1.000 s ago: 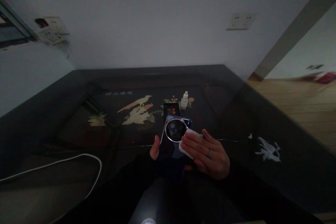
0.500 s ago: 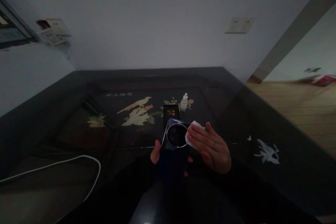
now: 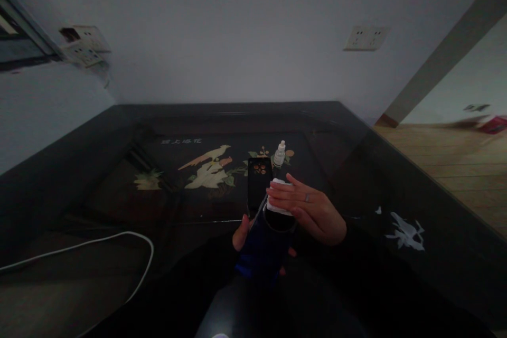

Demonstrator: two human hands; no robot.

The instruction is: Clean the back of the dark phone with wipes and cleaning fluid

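Observation:
A dark blue smartphone (image 3: 264, 251) with a large round camera ring lies back-up in my left hand (image 3: 241, 233). The thumb shows at its left edge and fingertips at its right. My right hand (image 3: 311, 210), wearing a ring, presses a folded white tissue (image 3: 278, 202) under its fingers against the top of the phone, covering part of the camera ring. Just beyond lies a black phone case (image 3: 259, 179) with camera cutouts, on the table. A small white dropper bottle (image 3: 279, 154) stands upright beside the case.
The dark glossy table (image 3: 222, 111) has a bird-and-flower inlay (image 3: 208, 171). A white cable (image 3: 99, 239) curves across its left side. White torn scraps (image 3: 407, 232) lie at the right. Behind rises a wall with a socket (image 3: 366, 38).
My right hand with the tissue has moved left and slightly up, over the camera ring. The phone's upper end has shifted right and down as its tilt changed.

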